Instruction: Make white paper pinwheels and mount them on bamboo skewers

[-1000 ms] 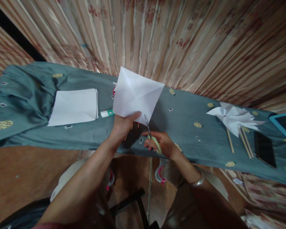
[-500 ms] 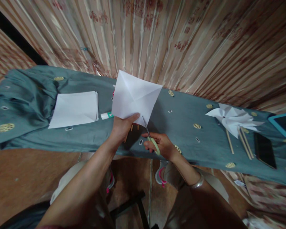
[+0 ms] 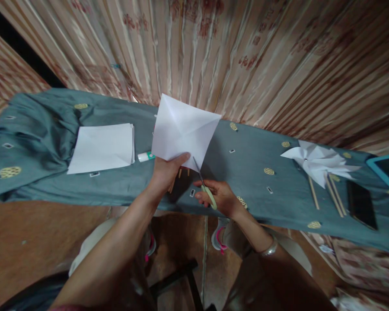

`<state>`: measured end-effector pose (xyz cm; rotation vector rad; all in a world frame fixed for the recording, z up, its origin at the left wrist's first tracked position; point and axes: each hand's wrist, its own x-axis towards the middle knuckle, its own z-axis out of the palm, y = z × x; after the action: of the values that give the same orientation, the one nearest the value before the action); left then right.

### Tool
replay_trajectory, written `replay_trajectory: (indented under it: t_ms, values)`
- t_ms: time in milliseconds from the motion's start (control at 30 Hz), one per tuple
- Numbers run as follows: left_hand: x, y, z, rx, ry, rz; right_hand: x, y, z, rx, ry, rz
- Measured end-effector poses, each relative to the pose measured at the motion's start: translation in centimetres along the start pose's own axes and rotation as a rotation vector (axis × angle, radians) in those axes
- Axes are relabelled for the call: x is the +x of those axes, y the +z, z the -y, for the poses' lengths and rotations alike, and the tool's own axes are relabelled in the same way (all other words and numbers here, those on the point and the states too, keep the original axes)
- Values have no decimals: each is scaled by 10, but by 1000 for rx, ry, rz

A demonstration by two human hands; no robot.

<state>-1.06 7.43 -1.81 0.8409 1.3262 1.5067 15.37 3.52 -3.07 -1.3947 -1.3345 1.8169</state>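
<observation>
A square sheet of white paper (image 3: 186, 125) with diagonal creases is held up over the table. My left hand (image 3: 168, 170) grips its lower edge, thumb on top and the other fingers hidden beneath. My right hand (image 3: 218, 196) is closed on a pair of scissors (image 3: 208, 194) with pale green handles. Their blades lie at the paper's bottom corner, along the crease. A glue stick (image 3: 145, 156), white and green, lies left of the sheet, partly covered by it. Thin wooden sticks (image 3: 172, 185) show below the paper.
A stack of white paper (image 3: 102, 149) lies to the left on the green cloth (image 3: 243, 172). At the right are white paper pinwheels (image 3: 320, 162) on sticks, a dark phone (image 3: 361, 205) and a blue-framed device (image 3: 387, 168). A pleated curtain (image 3: 194, 52) hangs behind.
Very little differs. My left thumb and the scissors have shifted by a hair; both hands keep their hold, and the view has moved slightly.
</observation>
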Motion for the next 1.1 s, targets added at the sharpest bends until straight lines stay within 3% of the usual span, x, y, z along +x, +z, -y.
replay_trajectory:
  t_ms: [1100]
  values:
    - [1, 0, -1, 40, 2, -1, 0, 1, 1, 9, 6, -17]
